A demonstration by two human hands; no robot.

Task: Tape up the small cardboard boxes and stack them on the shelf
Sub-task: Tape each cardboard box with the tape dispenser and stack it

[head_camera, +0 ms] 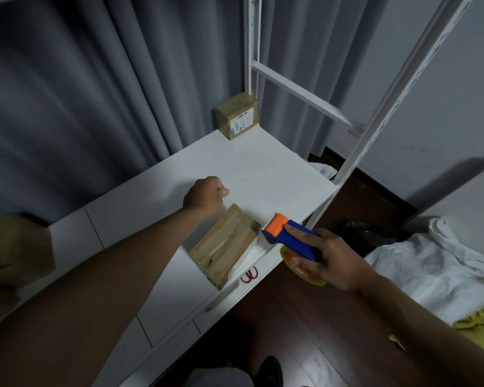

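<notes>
From the head view I see my left hand (207,195) curled into a loose fist with nothing in it, hovering over the white shelf (263,169) just past the far end of the near cardboard box (225,244), not touching it as far as I can tell. That box lies flat close to the shelf's front edge, its long side angled away from me, with glossy tape across the top seam. My right hand (330,258) grips the tape dispenser (288,238), fingers wrapped over its blue body, the orange head pointing at the box's right end and just beside it; the yellowish tape roll (302,270) shows below my fingers. A second cardboard box (237,115), also taped and carrying a printed label, sits at the far back corner of the shelf against the white upright post (252,51). Red scissors (249,275) lie on the front lip near the first box. Grey curtains (95,93) hang behind the shelf, and white cloth (436,263) is piled on the dark wooden floor (305,331) to my right.
</notes>
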